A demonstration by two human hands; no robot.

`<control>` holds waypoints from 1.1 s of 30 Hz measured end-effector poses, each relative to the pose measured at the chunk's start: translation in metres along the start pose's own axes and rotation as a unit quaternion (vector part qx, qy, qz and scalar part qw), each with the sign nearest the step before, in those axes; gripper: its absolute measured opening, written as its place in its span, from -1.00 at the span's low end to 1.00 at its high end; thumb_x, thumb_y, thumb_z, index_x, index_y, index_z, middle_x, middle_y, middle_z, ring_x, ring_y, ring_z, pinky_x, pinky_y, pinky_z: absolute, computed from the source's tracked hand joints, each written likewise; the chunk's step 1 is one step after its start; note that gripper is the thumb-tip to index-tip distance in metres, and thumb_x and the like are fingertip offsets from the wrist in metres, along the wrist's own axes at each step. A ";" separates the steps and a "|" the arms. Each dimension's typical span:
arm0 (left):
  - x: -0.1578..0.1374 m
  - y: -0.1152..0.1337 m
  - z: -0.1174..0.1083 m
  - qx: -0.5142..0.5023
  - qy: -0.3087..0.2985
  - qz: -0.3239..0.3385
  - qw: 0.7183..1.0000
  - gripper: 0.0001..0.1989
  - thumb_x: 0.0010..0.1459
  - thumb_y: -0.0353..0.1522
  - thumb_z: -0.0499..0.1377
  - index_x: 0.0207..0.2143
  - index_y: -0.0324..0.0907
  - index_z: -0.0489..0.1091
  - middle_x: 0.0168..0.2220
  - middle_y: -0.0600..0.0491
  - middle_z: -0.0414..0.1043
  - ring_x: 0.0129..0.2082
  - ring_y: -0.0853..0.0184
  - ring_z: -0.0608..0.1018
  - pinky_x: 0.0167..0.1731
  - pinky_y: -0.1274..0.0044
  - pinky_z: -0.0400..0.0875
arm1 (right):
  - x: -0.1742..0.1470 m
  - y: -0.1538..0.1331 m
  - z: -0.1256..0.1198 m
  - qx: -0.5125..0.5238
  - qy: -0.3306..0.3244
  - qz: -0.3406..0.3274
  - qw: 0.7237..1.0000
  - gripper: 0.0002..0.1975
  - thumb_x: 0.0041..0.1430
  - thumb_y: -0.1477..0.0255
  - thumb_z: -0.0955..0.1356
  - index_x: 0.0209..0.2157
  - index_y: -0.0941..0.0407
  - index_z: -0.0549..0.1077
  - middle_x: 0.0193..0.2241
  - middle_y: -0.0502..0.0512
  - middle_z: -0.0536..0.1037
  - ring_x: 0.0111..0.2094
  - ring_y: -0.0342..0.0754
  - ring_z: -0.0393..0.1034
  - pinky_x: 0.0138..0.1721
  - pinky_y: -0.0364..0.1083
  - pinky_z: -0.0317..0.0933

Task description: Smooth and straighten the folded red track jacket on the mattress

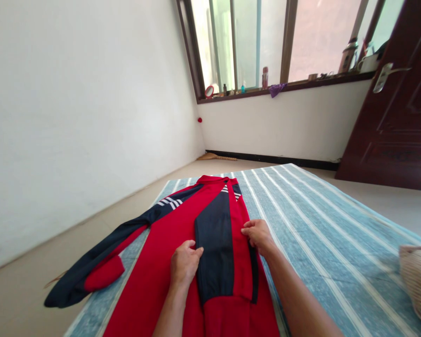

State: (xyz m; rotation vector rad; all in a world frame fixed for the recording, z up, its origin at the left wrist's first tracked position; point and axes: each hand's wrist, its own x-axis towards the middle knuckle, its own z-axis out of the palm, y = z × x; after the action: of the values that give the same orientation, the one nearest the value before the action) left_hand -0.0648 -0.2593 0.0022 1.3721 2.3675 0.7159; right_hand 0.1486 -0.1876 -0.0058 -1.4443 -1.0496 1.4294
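A red and navy jacket (168, 243) with white stripes lies flat on a blue striped mat (319, 234). One sleeve is folded over the body, showing as a navy panel (214, 243). My left hand (185, 263) pinches the left edge of that folded sleeve. My right hand (257, 234) pinches its right edge, near the jacket's side. The other sleeve (101, 262) stretches out to the left, off the mat onto the floor.
A beige woven thing (419, 281) sits on the mat at the far right. A white wall runs along the left, and a dark wooden door (400, 117) stands at the right. Bottles and small items line the window sill (284, 86). A broom (215, 157) lies by the far wall.
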 end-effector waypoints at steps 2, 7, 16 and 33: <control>0.000 0.000 -0.001 0.008 0.001 0.008 1.000 -0.67 0.08 -0.34 0.19 -0.09 -0.27 0.45 -0.32 -0.03 0.60 -0.21 0.21 0.60 -0.27 0.51 0.39 | 0.000 0.000 0.000 -0.002 0.000 -0.001 1.000 -0.84 -0.16 0.67 0.31 -0.60 0.12 0.30 -0.86 -0.22 0.17 -0.85 -0.27 -0.02 -0.79 -0.22 -0.22; -0.001 0.000 -0.001 0.008 0.008 0.007 1.000 -0.70 0.07 -0.35 0.20 -0.12 -0.24 0.45 -0.33 -0.01 0.59 -0.22 0.22 0.61 -0.29 0.52 0.40 | 0.000 0.001 -0.002 -0.005 -0.001 -0.002 1.000 -0.83 -0.17 0.68 0.31 -0.58 0.12 0.31 -0.86 -0.23 0.15 -0.84 -0.26 -0.01 -0.79 -0.23 -0.22; -0.003 0.005 -0.003 0.035 -0.002 0.008 0.999 -0.67 0.11 -0.35 0.18 -0.07 -0.29 0.43 -0.29 -0.06 0.60 -0.20 0.21 0.60 -0.25 0.51 0.39 | 0.000 -0.001 -0.002 0.018 -0.008 0.024 1.000 -0.86 -0.11 0.63 0.34 -0.51 0.12 0.31 -0.87 -0.22 0.16 -0.83 -0.25 0.01 -0.78 -0.23 -0.23; -0.032 0.062 -0.010 0.227 -0.042 0.182 0.956 -0.60 0.20 -0.41 0.04 0.09 -0.23 0.33 0.16 -0.14 0.33 0.18 0.17 0.35 0.13 0.40 0.25 | -0.004 -0.008 -0.003 0.022 -0.033 0.025 0.999 -0.84 -0.07 0.57 0.33 -0.63 0.12 0.28 -0.87 -0.18 0.16 -0.85 -0.28 -0.05 -0.80 -0.23 -0.27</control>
State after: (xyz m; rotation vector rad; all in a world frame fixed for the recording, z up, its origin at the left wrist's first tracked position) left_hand -0.0100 -0.2637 0.0463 2.0173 2.3239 0.1844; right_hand 0.1519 -0.1887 0.0025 -1.4087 -1.0223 1.5368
